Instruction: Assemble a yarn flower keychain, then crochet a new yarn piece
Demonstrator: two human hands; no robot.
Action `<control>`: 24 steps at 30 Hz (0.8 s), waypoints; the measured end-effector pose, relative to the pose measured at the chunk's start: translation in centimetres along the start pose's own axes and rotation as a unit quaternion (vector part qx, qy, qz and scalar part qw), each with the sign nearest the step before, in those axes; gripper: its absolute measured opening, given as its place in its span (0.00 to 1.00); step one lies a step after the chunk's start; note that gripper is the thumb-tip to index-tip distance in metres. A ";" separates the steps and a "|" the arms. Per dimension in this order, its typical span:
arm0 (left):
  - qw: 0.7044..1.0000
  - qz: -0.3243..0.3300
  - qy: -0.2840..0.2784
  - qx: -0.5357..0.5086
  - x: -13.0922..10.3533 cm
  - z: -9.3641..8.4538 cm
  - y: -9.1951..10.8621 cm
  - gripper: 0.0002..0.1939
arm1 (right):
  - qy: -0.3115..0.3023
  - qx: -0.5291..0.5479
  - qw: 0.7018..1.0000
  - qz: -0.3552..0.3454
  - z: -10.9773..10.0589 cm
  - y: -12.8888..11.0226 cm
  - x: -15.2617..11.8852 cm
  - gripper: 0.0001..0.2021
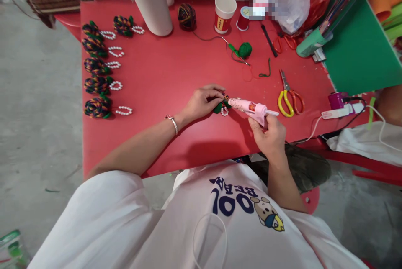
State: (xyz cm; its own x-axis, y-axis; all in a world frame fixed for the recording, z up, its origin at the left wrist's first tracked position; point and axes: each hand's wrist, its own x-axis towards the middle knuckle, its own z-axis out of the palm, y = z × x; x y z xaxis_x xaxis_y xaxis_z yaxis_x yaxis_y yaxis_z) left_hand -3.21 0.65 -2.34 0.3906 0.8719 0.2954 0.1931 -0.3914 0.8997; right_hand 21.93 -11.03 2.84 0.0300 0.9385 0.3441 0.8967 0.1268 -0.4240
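Observation:
A pink glue gun (pixel 253 109) is in my right hand (pixel 270 135), its fingers wrapped round the handle. The nozzle points left and meets a small yarn piece (pixel 217 108) with green parts and a loop of white beads (pixel 224 111). My left hand (pixel 205 101) pinches that piece from the left, fingertips closed on its upper part. Much of the piece is hidden by the fingers and the nozzle. Both hands are over the red table (pixel 176 145), close to its middle.
Several yarn pieces with bead loops (pixel 98 108) line the left side. A paper cup (pixel 222 24), brown yarn ball (pixel 186 17), green yarn ball (pixel 245 50) and crochet hook (pixel 233 48) lie behind. Scissors (pixel 285 103), a power strip (pixel 342 111) and pen cup (pixel 309 44) are right.

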 end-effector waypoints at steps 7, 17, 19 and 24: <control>1.000 -0.003 0.004 -0.010 0.0 0.1 -0.1 0.08 | 0.011 -0.010 1.000 -0.025 0.2 -0.1 -0.1 0.21; 1.000 -0.005 -0.001 -0.011 0.0 0.1 0.0 0.09 | 0.020 -0.026 0.999 -0.029 1.3 -0.1 -0.1 0.23; 1.000 -0.006 -0.003 -0.010 -0.1 0.1 0.0 0.10 | 0.020 -0.036 0.999 -0.033 1.4 0.0 -0.2 0.22; 1.000 0.012 -0.012 0.005 -0.2 -0.2 0.2 0.14 | 0.014 -0.023 0.998 -0.063 1.7 0.2 -0.4 0.17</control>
State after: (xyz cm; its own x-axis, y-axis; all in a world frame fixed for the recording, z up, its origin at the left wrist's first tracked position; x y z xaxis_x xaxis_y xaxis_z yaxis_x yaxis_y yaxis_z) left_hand -3.39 0.48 -2.17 0.4168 0.8546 0.3096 0.1918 -0.4156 0.8891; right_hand 21.32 -10.85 1.23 -0.0714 0.9065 0.4162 0.9135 0.2269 -0.3377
